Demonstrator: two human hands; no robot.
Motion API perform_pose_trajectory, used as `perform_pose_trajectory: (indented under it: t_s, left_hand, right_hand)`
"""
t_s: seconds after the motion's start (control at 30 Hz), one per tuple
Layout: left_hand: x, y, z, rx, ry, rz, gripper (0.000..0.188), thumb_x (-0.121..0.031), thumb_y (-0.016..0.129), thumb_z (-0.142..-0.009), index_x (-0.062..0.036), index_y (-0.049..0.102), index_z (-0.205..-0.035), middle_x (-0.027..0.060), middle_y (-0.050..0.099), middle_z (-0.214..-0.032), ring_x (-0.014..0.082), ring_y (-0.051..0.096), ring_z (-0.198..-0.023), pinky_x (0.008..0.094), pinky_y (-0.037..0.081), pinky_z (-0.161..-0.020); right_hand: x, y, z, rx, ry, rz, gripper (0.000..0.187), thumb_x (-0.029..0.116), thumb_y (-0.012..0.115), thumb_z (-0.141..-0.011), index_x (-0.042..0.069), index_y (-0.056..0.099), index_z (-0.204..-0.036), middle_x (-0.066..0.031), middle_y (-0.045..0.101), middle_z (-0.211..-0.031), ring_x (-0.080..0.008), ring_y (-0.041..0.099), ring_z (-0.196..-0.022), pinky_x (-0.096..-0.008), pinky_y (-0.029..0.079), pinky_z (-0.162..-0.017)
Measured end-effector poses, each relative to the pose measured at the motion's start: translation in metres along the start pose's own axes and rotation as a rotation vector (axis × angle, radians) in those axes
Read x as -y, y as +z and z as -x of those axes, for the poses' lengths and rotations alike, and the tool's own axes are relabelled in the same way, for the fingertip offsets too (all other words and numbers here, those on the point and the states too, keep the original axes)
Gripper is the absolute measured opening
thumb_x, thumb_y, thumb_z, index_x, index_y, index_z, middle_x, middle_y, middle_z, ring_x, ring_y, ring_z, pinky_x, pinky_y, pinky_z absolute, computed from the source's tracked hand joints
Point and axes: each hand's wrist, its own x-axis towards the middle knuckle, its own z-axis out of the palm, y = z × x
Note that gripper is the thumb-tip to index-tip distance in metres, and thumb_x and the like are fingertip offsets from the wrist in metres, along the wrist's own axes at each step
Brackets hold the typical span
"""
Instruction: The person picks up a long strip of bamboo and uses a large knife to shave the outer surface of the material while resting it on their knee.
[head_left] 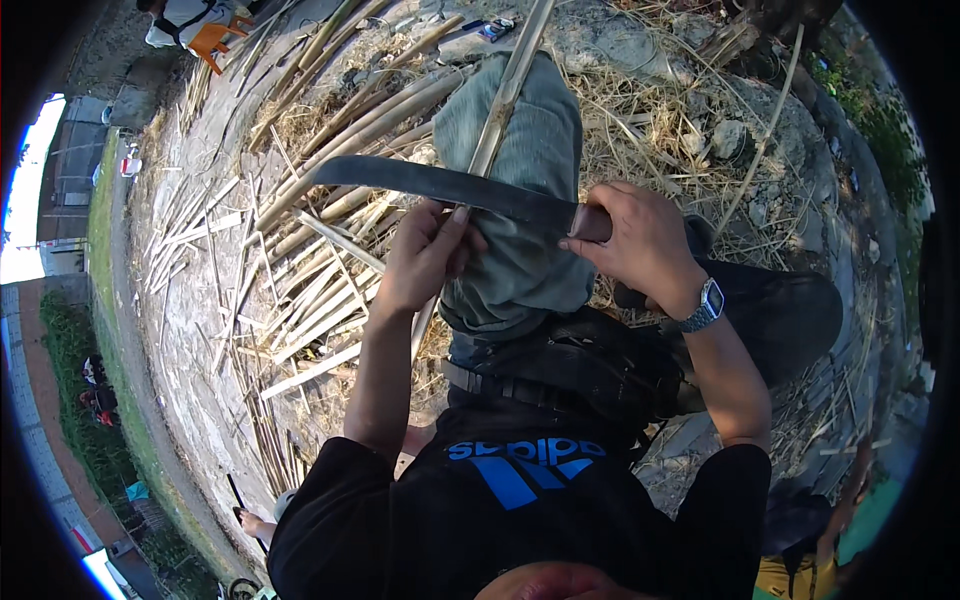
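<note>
My right hand (640, 240) is closed around the short handle of a machete (430, 182). Its dark, broad blade points left and lies across a split bamboo strip (508, 95). My left hand (425, 250) grips this strip just below the blade, thumb on top. The strip slants from the top of the view down past my left hand, over a grey-green cloth (535, 120) draped on my raised leg. Whether the edge has bitten into the bamboo cannot be made out.
Split bamboo strips (320, 310) and longer poles (380, 120) lie heaped on the left. Straw and a rock (730, 140) are at the right. An orange chair (215, 42) with a person stands far left; another person's hand (255, 525) shows at lower left.
</note>
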Motion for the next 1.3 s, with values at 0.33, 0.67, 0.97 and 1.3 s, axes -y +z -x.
perform_pose_trajectory:
  t_s: [0.33,0.67,0.97,1.3]
  left_hand:
    - [0.043,-0.049,0.051,0.005,-0.057,-0.111,0.029,-0.025,0.059,-0.105,0.0044,0.062,-0.105,0.0073,0.07,-0.082,0.0079,0.059,-0.062,0.0232,0.047,-0.055]
    - [0.004,-0.002,0.04,-0.282,-0.005,-0.051,0.027,-0.019,0.062,-0.103,0.0064,0.07,-0.102,0.0009,0.063,-0.069,0.0033,0.048,-0.054,0.021,0.035,-0.048]
    - [0.027,0.006,0.041,-0.227,-0.009,-0.04,0.028,-0.021,0.063,-0.103,0.0055,0.07,-0.099,0.001,0.063,-0.069,0.005,0.052,-0.057,0.0206,0.039,-0.052]
    - [0.004,0.008,0.018,-0.265,-0.015,-0.196,0.038,-0.027,0.052,-0.108,-0.0019,0.061,-0.081,-0.0007,0.058,-0.063,0.0051,0.052,-0.055,0.0235,0.039,-0.05]
  right_hand:
    - [-0.002,-0.011,0.003,0.199,-0.007,0.145,0.046,0.054,0.069,-0.09,0.009,0.064,-0.091,-0.0089,0.067,-0.064,-0.0302,0.069,-0.061,-0.0435,0.054,-0.061]
    - [0.032,0.002,-0.023,0.125,0.001,0.017,0.06,0.063,0.065,-0.091,0.006,0.067,-0.072,-0.0075,0.062,-0.053,-0.0279,0.065,-0.05,-0.0401,0.053,-0.049]
    - [0.01,0.002,-0.036,0.065,0.02,-0.01,0.062,0.063,0.063,-0.093,0.008,0.057,-0.065,-0.0059,0.049,-0.048,-0.0281,0.056,-0.045,-0.0389,0.044,-0.046]
    - [0.013,0.008,-0.06,-0.028,-0.002,0.103,0.062,0.07,0.06,-0.09,0.01,0.072,-0.076,-0.0067,0.064,-0.056,-0.0284,0.068,-0.054,-0.0415,0.055,-0.051]
